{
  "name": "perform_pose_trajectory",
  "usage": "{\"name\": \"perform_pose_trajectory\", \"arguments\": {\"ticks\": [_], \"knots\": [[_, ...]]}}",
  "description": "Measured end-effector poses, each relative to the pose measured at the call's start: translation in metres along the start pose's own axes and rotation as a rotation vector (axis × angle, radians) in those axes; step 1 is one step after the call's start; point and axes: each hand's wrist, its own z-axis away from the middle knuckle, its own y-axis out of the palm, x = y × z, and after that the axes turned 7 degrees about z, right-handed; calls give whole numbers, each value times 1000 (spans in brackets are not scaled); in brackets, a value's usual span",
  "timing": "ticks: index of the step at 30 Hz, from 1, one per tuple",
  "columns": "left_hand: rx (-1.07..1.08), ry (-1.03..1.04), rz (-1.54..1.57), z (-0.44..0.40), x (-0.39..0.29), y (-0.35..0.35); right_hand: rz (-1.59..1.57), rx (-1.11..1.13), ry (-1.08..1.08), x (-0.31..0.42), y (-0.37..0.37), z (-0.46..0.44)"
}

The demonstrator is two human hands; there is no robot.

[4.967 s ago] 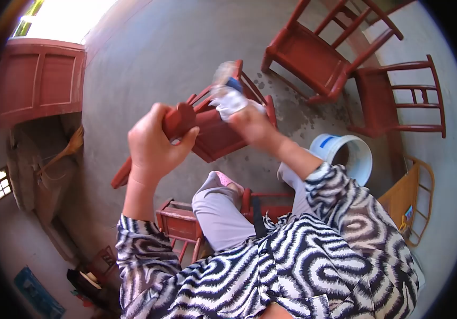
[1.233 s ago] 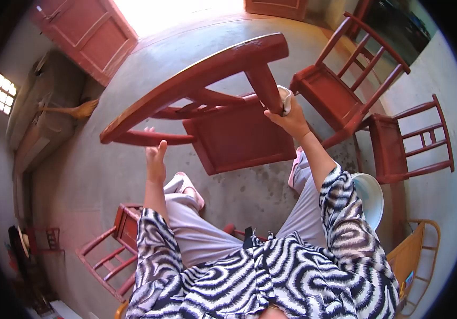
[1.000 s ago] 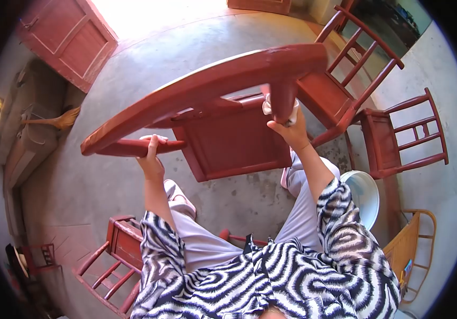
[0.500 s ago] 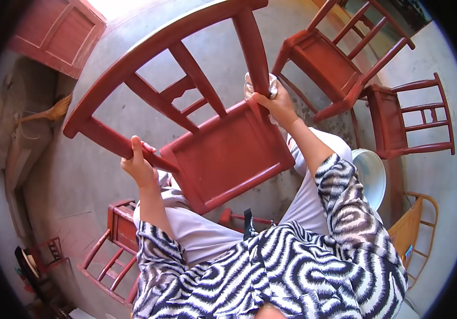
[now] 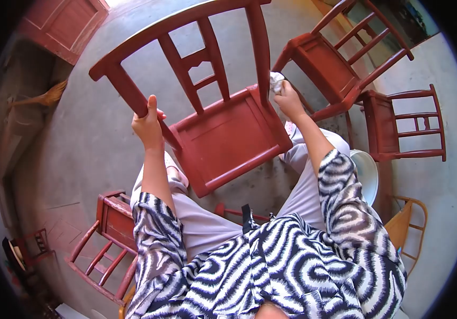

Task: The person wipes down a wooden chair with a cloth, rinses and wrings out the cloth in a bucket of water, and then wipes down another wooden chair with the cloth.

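A red wooden chair [image 5: 228, 139] is in front of me, its seat facing up and its backrest rising toward the top of the view. My left hand [image 5: 148, 125] is wrapped round the chair's left back post, thumb pointing up. Beside the right back post, my right hand [image 5: 290, 101] is closed on a crumpled white cloth [image 5: 277, 82]. Whether that cloth touches the post is hard to tell.
Two more red chairs [image 5: 326, 66] [image 5: 385, 125] stand at the right. Near my right leg is a white bucket [image 5: 365, 175]. Small red chair [image 5: 116, 223] at lower left; broom [image 5: 53, 95] at far left; bamboo-framed piece [image 5: 401, 223] at lower right. A red door [image 5: 63, 26] is at upper left.
The chair was first low between my legs, then raised and tipped; now its seat faces up. My left hand has taken hold of its left post. My right hand, with the cloth, has shifted slightly right.
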Motion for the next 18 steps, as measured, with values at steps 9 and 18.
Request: {"name": "perform_pose_trajectory", "arguments": {"ticks": [9, 18], "knots": [[-164, -212, -192, 42, 104, -69, 634, 76, -1, -36, 34, 45], [-131, -372, -833, 125, 130, -59, 1113, 156, -265, -34, 40, 118]]}}
